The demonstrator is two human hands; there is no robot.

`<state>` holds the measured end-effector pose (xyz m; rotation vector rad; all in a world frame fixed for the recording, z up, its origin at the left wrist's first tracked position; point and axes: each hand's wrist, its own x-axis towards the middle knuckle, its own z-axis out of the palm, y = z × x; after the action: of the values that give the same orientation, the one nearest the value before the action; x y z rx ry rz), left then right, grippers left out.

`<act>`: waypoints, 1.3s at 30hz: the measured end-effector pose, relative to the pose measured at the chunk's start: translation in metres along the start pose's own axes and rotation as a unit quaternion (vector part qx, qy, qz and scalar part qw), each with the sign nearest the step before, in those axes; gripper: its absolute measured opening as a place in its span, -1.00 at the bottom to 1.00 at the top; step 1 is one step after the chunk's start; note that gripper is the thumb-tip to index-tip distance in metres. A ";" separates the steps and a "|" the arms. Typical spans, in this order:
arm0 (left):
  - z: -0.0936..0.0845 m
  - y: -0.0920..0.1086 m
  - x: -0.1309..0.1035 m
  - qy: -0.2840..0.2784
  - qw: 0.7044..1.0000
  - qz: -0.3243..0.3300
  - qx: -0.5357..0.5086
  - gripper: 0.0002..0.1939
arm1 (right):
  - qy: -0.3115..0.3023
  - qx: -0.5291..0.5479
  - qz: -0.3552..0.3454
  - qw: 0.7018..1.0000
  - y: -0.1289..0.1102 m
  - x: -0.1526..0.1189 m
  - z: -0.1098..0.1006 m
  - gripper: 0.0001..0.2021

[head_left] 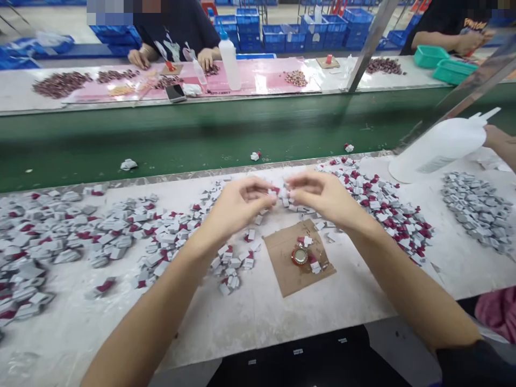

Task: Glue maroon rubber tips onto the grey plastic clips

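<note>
Over the pile of small grey and dark red pieces (pixel 163 236), my left hand (pixel 245 201) is closed, its fingertips pinching a small red and white piece (pixel 274 191). My right hand (pixel 318 194) faces it, slightly blurred, with fingers closed at a small whitish piece (pixel 284 192). The fingertips of both hands nearly meet. Below them lies a square of brown cardboard (pixel 278 263) bearing a small round metal-rimmed cup (pixel 300 255) and a few grey and red pieces. Another pile of grey and red pieces (pixel 387 209) spreads beside my right forearm.
A large white bottle (pixel 443 148) is tilted at the right, near another person's hand (pixel 500 141). A grey pile (pixel 478 209) lies below it. A metal post (pixel 373 43) rises beyond. Across the green belt (pixel 181 137), people work at another table (pixel 24 102).
</note>
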<state>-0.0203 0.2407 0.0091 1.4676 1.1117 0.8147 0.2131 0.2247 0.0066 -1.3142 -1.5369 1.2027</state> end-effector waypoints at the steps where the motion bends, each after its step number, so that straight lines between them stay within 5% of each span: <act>1: -0.014 -0.003 0.012 0.056 0.998 0.003 0.016 -0.74 | 0.020 -0.062 -0.018 0.998 -0.003 0.026 0.006 -0.70; 4: -0.053 -0.017 0.053 0.232 0.970 0.006 0.069 -0.80 | 0.037 -0.289 -0.007 0.957 -0.006 0.108 0.037 -0.66; 6: -0.072 -0.028 0.081 0.298 0.948 -0.032 0.108 -0.82 | 0.019 -0.316 -0.002 0.949 -0.003 0.151 0.064 -0.70; 9: -0.088 -0.041 0.114 0.322 0.931 -0.089 0.149 -0.80 | -0.001 -0.330 0.003 0.944 0.002 0.186 0.093 -0.78; 12: -0.086 -0.048 0.137 0.301 0.931 -0.110 0.172 -0.80 | 0.001 -0.331 -0.018 0.943 0.004 0.187 0.091 -0.76; 16: -0.065 -0.048 0.162 0.231 0.948 -0.113 0.187 -0.81 | 0.022 -0.293 -0.045 0.955 -0.001 0.141 0.046 -0.71; 18: -0.052 -0.045 0.170 0.191 0.955 -0.118 0.193 -0.82 | 0.033 -0.122 -0.007 0.992 -0.005 0.099 0.020 -0.74; 21: -0.035 -0.037 0.170 0.152 0.956 -0.127 0.217 -0.81 | 0.034 0.081 0.071 0.994 -0.008 0.022 -0.011 -0.83; 24: -0.027 -0.028 0.145 0.163 0.945 -0.100 0.265 -0.64 | 0.095 0.189 0.134 0.968 -0.003 -0.052 -0.034 -0.82; 28: -0.026 -0.028 0.090 0.100 0.913 0.007 0.397 -0.58 | 0.182 0.157 0.149 0.959 0.013 -0.117 -0.053 -0.75; 32: -0.026 -0.043 0.062 0.031 0.898 0.018 0.439 -0.73 | 0.225 0.142 0.101 0.959 0.022 -0.135 -0.049 -0.69; 35: -0.022 -0.046 0.060 0.046 0.898 0.028 0.437 -0.92 | 0.220 0.180 0.077 0.956 0.022 -0.129 -0.035 -0.59; 39: -0.011 -0.028 0.048 0.093 0.920 0.063 0.375 -0.92 | 0.176 0.218 0.084 0.956 0.021 -0.122 -0.021 -0.56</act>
<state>-0.0207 0.2896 -0.0201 2.1422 1.5924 0.6475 0.2596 0.1089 -0.0059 -1.2864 -0.8606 1.2433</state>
